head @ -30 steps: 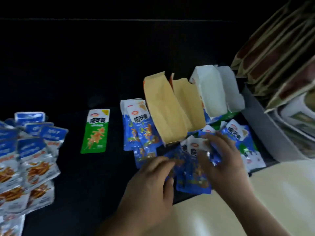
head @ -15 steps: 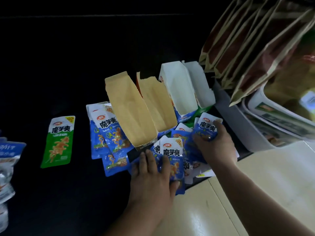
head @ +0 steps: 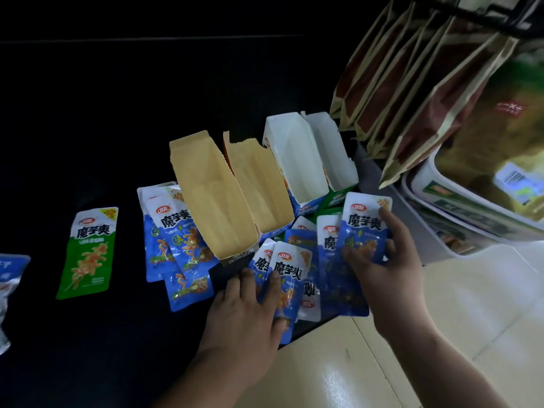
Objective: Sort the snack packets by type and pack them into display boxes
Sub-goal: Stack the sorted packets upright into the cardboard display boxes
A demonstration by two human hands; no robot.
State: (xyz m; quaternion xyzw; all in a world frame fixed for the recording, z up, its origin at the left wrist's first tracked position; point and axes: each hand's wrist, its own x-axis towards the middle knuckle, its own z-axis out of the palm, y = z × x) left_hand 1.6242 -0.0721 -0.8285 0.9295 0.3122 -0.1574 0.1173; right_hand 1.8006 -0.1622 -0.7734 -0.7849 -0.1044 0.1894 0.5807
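Looking down, we see a black table [head: 88, 142] that fills most of the view, with a pale tiled floor [head: 441, 334] at its near right side. On the right, big brown bags [head: 391, 83] hang above a white tub [head: 418, 184]. In the middle of the table four display boxes [head: 217, 201] stand side by side, open on top and leaning back; two are brown inside and two are white inside. Blue packets [head: 176, 240] lie in one heap left of the boxes and in a second heap in front of them, at the table edge. Our left hand [head: 244, 313] rests on this front heap with the fingers almost straight, pressing the top packets and not closed around them. Our right hand [head: 391, 275] pinches one blue packet [head: 365, 231] between thumb and fingers, upright over the front heap, just before the white boxes. One green packet [head: 88, 251] lies alone further left.
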